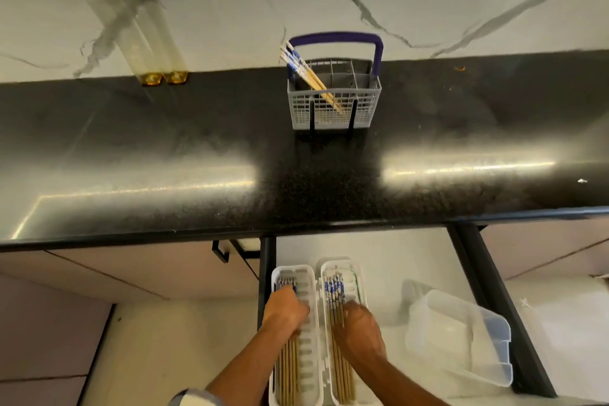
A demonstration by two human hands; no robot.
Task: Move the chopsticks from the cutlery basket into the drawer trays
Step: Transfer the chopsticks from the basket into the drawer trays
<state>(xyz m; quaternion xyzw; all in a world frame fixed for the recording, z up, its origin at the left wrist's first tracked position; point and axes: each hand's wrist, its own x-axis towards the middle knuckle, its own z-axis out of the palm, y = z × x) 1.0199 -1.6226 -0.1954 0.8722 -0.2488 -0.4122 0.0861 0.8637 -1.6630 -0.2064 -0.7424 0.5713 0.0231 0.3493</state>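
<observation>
A grey cutlery basket (pixel 334 109) with a purple handle stands on the black countertop, and a few blue-and-white-topped chopsticks (pixel 303 69) lean out of its left side. Below, in the open drawer (pixel 395 257), two long white trays lie side by side. My left hand (pixel 286 311) curls down over a bundle of chopsticks (pixel 288 369) in the left tray (pixel 311 277). My right hand (pixel 361 330) grips another bundle (pixel 334 290) in the right tray (pixel 361 277). Both hands hide the middle of their bundles.
A clear plastic container (pixel 461 336) sits in the drawer to the right of the trays. Two tall oil bottles (pixel 131 30) stand at the back left of the countertop (pixel 164 142) against the marble wall. Cabinet fronts flank the drawer.
</observation>
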